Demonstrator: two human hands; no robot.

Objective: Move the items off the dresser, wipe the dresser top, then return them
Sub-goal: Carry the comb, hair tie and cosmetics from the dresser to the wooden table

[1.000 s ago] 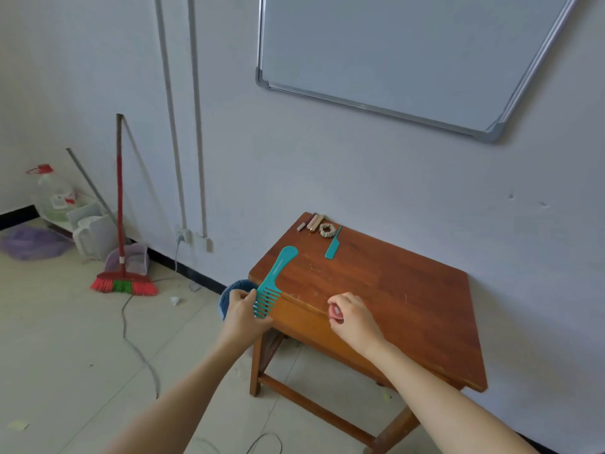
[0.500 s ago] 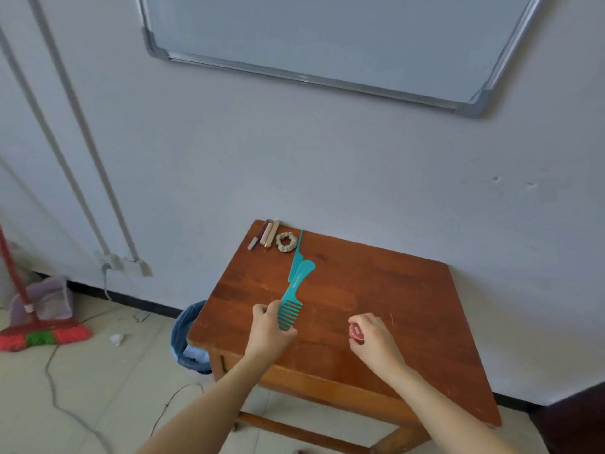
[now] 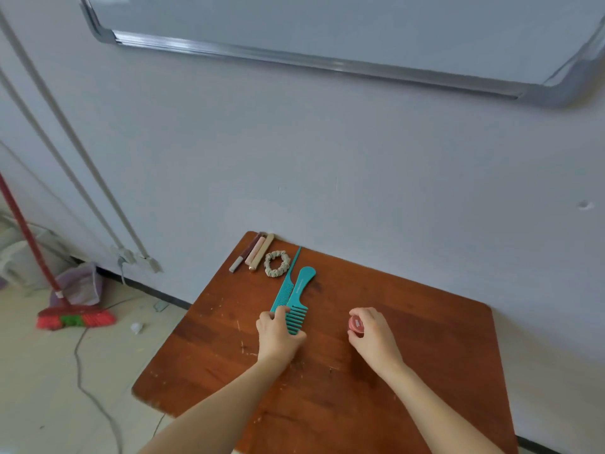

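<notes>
Your left hand [image 3: 278,335] pinches the teal wide-toothed plastic comb [image 3: 299,306] flat on the wooden dresser top [image 3: 409,371], beside a thin teal tail comb [image 3: 285,286]; your right hand [image 3: 371,335] clutches a small round pink container [image 3: 356,323].

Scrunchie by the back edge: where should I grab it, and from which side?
Pinch the scrunchie ring's near-left rim, coming from above. It lies flat; the tail comb runs close along its right, the tubes crowd its left.
</notes>
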